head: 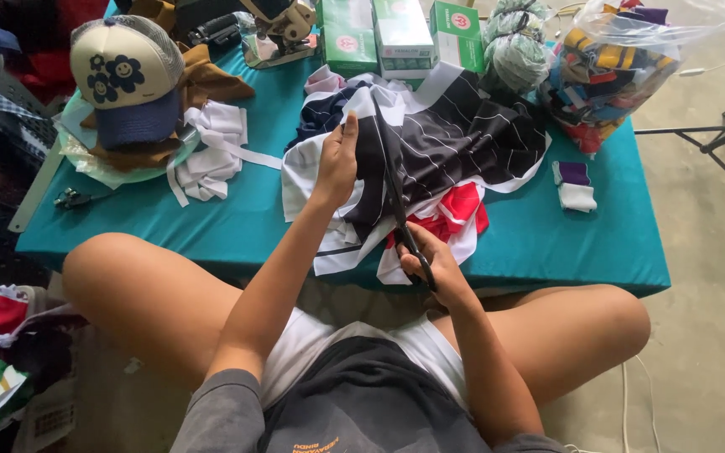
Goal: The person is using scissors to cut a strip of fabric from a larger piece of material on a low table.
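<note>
A pile of black cloth with thin white stripes (455,138), edged in white and red, lies on a low teal table (539,243). My left hand (339,159) pinches the cloth's edge and holds it up taut. My right hand (430,264) grips the handles of long black scissors (396,197), near the table's front edge. The blades point away from me and run up along the held cloth.
A cap with flower faces (127,80) sits on brown cloth at the back left, beside white strips (211,151). Green and white boxes (400,33), yarn (513,50) and a clear bag of coloured scraps (623,67) line the back. A small purple-and-white piece (575,184) lies right. My bare knees flank the table.
</note>
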